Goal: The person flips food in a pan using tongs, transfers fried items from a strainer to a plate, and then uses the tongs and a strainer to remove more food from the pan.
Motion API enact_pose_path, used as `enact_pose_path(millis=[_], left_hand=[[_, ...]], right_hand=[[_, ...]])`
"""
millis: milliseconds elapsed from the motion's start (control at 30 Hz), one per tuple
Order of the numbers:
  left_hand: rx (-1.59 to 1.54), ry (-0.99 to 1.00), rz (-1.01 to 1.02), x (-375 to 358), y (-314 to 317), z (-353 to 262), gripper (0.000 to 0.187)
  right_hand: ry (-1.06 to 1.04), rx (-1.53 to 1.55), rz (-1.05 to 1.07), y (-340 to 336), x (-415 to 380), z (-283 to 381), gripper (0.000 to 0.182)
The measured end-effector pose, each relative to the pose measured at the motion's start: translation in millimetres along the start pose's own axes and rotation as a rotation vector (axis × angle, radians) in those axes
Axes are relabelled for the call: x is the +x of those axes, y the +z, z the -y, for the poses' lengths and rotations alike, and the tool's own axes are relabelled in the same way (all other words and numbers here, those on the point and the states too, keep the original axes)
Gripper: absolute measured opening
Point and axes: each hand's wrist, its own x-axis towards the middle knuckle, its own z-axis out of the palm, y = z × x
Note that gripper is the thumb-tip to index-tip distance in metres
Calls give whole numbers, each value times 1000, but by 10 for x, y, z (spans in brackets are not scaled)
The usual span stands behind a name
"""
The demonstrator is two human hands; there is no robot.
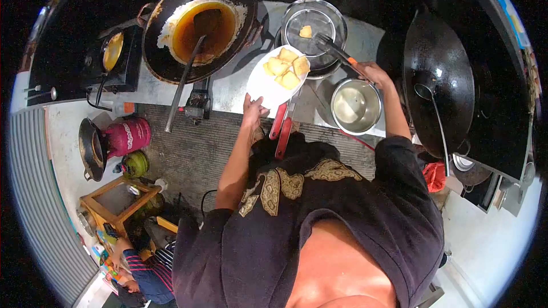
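Note:
My left hand (253,111) grips the near edge of a white oval plate (264,92), tilted beside the round metal strainer. Several golden fried pieces (285,67), like tofu, lie on the plate. In my right hand (374,74) are tongs (337,49) with a black slotted head and an orange part. My fingers are closed round their handle. The tongs' head is over the strainer (314,14), close to a single fried piece (306,31) in it. A metal pot (357,106) with pale liquid stands just below my right hand.
A large wok (154,34) of brown oil, with a long ladle (185,82) in it, is at the left. Another dark wok (439,63) holds a ladle at the right. Two red handles (279,121) jut over the counter edge. Gas cylinders (128,138) and another person (145,274) are lower left.

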Motion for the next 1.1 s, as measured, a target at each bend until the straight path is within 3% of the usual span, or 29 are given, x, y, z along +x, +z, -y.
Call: enact_pose_path(millis=[167, 267, 567, 733, 867, 967, 1100], left_hand=[[-5, 14, 47, -46, -171, -23, 34], [-8, 14, -131, -103, -53, -51, 34], [-2, -56, -69, -134, -54, -167, 36], [-7, -26, 5, -88, -65, -166, 36], [106, -51, -16, 2, -125, -108, 38], [69, -37, -11, 37, -61, -115, 40], [29, -15, 17, 149, 0, -72, 41]], right_hand=[[95, 254, 65, 304, 377, -23, 35], [54, 336, 145, 304, 505, -93, 32], [-32, 359, 216, 268, 638, -114, 30], [-96, 334, 72, 459, 785, -153, 32], [-95, 272, 7, 463, 554, -46, 35], [-284, 299, -104, 413, 122, 79, 40], [-395, 106, -59, 161, -593, 257, 39]])
